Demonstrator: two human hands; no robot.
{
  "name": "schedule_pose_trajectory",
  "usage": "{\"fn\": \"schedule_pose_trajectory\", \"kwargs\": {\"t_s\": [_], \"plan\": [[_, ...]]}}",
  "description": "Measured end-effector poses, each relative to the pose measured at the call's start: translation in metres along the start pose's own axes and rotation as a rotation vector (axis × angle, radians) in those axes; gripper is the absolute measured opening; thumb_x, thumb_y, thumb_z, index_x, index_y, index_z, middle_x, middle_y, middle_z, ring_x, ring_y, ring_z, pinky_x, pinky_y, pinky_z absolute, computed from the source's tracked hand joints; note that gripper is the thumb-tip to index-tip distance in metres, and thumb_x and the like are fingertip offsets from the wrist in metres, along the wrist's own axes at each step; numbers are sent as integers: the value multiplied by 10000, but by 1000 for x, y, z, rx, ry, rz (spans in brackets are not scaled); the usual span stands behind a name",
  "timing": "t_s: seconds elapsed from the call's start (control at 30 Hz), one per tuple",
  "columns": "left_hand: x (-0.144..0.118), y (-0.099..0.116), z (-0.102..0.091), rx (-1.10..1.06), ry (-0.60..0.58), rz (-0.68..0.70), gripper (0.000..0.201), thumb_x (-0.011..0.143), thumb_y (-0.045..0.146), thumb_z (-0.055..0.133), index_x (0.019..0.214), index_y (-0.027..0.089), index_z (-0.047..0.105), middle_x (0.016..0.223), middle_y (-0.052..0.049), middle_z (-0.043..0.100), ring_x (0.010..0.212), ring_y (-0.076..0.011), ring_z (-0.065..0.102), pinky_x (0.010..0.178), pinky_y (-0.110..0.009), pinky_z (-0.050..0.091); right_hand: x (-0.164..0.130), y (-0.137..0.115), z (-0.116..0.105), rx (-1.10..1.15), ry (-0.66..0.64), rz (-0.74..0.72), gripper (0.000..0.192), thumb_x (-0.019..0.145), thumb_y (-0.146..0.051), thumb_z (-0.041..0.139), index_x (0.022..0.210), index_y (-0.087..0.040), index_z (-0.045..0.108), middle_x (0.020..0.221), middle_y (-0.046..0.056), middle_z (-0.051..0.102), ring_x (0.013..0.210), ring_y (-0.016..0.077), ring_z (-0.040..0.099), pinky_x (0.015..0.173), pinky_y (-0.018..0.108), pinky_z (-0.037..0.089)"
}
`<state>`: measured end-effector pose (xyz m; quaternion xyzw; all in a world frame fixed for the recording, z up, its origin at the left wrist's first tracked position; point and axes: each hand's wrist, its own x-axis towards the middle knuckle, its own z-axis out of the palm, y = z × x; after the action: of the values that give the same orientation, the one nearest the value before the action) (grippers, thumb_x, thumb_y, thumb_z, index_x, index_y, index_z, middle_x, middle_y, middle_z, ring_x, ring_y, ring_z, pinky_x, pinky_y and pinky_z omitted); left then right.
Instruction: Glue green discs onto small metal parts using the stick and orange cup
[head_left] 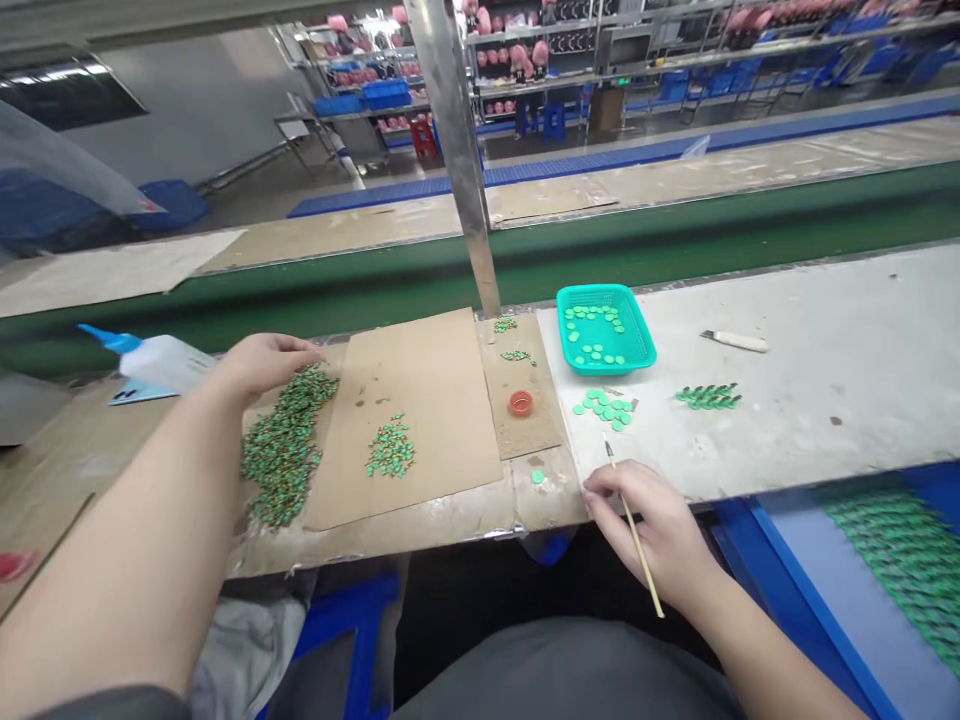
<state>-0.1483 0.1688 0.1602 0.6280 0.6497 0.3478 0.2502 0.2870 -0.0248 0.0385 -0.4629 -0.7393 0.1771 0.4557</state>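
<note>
1. At the far left of the worktop (pixel 825 330) lies a white squeeze bottle (pixel 161 362) with a blue nozzle, on its side, just behind the left wrist.
2. The left hand (pixel 262 362) rests palm down, fingers loosely curled, on the upper end of a long heap of small green pieces (pixel 283 445); it grips nothing that can be seen.
3. Beside the heap lies a cardboard sheet (pixel 420 400) bearing a smaller cluster of green pieces (pixel 390 448).
4. A small red cap (pixel 520 403) sits on a narrower cardboard strip just right of the sheet.
5. The right hand (pixel 651 530) rests at the near edge of the worktop, fingers closed around a thin wooden stick (pixel 634 530) whose tip points up towards loose green discs (pixel 604 408).
6. Behind the discs stands a teal basket (pixel 641 335) holding more discs.
7. Further right lie a row of green pieces (pixel 708 397) and a white-handled tool (pixel 736 341).
</note>
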Motion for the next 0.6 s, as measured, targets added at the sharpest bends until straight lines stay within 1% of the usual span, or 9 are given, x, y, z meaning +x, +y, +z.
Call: {"fn": "schedule_pose_trajectory", "kwargs": {"t_s": [0.07, 0.1, 0.13, 0.2, 0.27, 0.33, 0.4, 0.47, 0.6], "plan": [[-25, 12, 5, -133, -63, -56, 388, 1016, 531, 828, 1053, 160, 720, 936, -18, 696, 759, -129, 627, 677, -273, 567, 5, -5, 1, 40, 26, 29, 119, 1075, -146, 680, 1047, -260, 702, 911, 5, 760, 818, 175, 727, 758, 312, 594], [-39, 18, 12, -207, -111, -78, 450, 936, 575, 883, 930, 162, 705, 794, 4, 627, 663, -106, 542, 603, -246, 488, 9, -9, 2, 72, 35, 42, 115, 1071, -152, 685, 1038, -259, 712, 905, 5, 765, 805, 171, 726, 747, 306, 591], [-55, 24, 23, -281, -160, -93, 514, 850, 628, 927, 855, 171, 692, 705, 17, 561, 613, -94, 472, 562, -240, 424, 12, -14, 5, 112, 40, 53, 112, 1068, -157, 687, 1032, -257, 722, 898, 4, 771, 796, 167, 728, 741, 300, 589], [-89, 38, 53, -403, -248, -115, 587, 739, 711, 963, 836, 193, 704, 647, 16, 519, 586, -102, 422, 524, -253, 360, 20, -25, 10, 220, 35, 77, 104, 1059, -170, 692, 1021, -252, 744, 886, 1, 782, 779, 157, 732, 744, 289, 593], [-122, 52, 85, -491, -314, -140, 600, 752, 743, 953, 831, 202, 705, 642, 14, 518, 566, -99, 397, 510, -256, 336, 27, -37, 15, 348, 5, 128, 79, 1044, -195, 710, 1024, -243, 770, 893, 6, 801, 790, 155, 745, 771, 287, 603], [-149, 65, 112, -622, -365, -189, 584, 782, 720, 962, 814, 201, 696, 643, 18, 518, 559, -93, 394, 507, -247, 324, 33, -47, 20, 500, -60, 246, 64, 1028, -245, 741, 1057, -226, 795, 906, 20, 821, 794, 161, 757, 764, 289, 605], [-166, 74, 130, -716, -381, -225, 569, 802, 687, 977, 794, 196, 689, 659, 18, 529, 569, -91, 413, 517, -238, 337, 36, -53, 24, 671, -142, 390, 121, 1029, -309, 748, 1065, -208, 804, 860, 21, 814, 716, 148, 723, 694, 279, 582], [-175, 77, 142, -744, -378, -226, 553, 826, 671, 974, 790, 197, 692, 667, 15, 541, 583, -97, 443, 537, -239, 368, 37, -57, 25, 811, -188, 507, 162, 1028, -352, 757, 1036, -199, 807, 831, 22, 809, 682, 139, 695, 655, 266, 557], [-181, 75, 154, -721, -375, -169, 511, 882, 661, 934, 793, 213, 705, 656, 6, 553, 597, -125, 487, 561, -264, 434, 37, -58, 22, 987, -179, 640, 193, 1019, -351, 783, 903, -197, 779, 840, 28, 821, 734, 138, 721, 693, 259, 573]]}}
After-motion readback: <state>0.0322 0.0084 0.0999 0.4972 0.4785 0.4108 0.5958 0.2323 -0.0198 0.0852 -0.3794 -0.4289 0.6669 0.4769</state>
